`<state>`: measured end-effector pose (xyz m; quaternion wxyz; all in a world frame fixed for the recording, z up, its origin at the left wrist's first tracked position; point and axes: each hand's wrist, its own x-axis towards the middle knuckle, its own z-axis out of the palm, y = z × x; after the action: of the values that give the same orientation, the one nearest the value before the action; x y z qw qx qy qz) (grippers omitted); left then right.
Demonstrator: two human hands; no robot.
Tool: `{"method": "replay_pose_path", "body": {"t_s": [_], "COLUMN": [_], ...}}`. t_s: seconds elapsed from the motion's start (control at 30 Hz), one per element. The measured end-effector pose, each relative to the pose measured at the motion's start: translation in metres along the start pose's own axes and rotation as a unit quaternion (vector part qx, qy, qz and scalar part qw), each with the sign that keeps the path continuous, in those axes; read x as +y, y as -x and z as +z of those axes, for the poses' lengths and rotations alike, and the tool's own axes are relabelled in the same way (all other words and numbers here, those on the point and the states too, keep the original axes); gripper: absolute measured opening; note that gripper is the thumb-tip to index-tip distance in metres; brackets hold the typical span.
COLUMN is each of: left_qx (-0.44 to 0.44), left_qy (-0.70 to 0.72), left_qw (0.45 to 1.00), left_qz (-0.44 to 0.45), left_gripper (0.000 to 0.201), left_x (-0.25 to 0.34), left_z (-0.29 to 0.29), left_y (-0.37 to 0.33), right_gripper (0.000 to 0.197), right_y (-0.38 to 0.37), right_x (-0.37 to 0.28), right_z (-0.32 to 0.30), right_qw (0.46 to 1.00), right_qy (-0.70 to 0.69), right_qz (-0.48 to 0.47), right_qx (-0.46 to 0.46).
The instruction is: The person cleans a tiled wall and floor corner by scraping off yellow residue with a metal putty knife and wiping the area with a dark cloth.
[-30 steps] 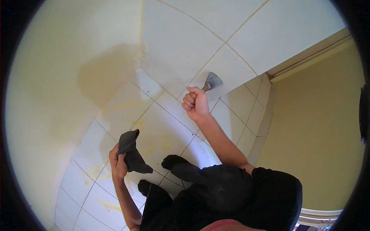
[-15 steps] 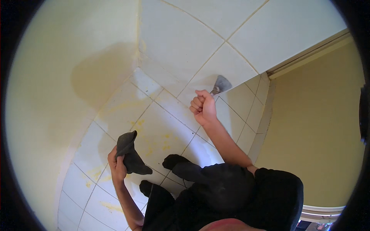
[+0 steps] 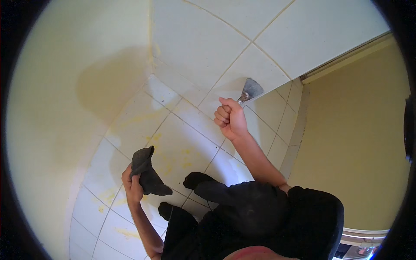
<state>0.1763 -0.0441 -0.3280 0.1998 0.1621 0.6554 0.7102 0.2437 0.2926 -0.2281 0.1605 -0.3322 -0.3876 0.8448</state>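
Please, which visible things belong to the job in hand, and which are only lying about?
Belong to the job:
- scraper, in the right hand
- dark grey cloth, in the left hand

Apparently only around:
- dark object at the right edge, kind unclear
- white-rimmed object at lower right, also unclear

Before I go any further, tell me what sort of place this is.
An indoor room, perhaps in a home; which room, I can't tell. A tiled floor meets a white tiled wall and a plain pale wall at a corner.
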Motion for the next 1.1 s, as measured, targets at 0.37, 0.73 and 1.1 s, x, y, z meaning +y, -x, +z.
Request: {"method": "replay_pose_path", "body": {"t_s": [0.37,0.73,1.1], "left_qx": [-0.012,-0.011,-0.020], "left_qy": [-0.002,-0.006,0.005], "left_qw": [1.000,1.000,1.000], "left_qz": [-0.020,-0.007,-0.002], "left_gripper": [0.028,0.028,0.028], "left_x": [0.004,0.006,0.007], "left_z": [0.008,0.016,0.023], "left_y": [-0.006,-0.001,-0.002], "right_gripper": [0.049,0.049,0.045], "right_y": [-0.022,-0.081,-0.074], "right_x": [0.026,0.007,0.007], "right_z": [0.000,0.043,0.058], "right_qw": [0.998,0.991,0.996], "right_qy": [0.041,0.103,0.050], "right_qz": [0.038,-0.016,-0.013], "right_qx": [-0.018,-0.082,-0.066]}}
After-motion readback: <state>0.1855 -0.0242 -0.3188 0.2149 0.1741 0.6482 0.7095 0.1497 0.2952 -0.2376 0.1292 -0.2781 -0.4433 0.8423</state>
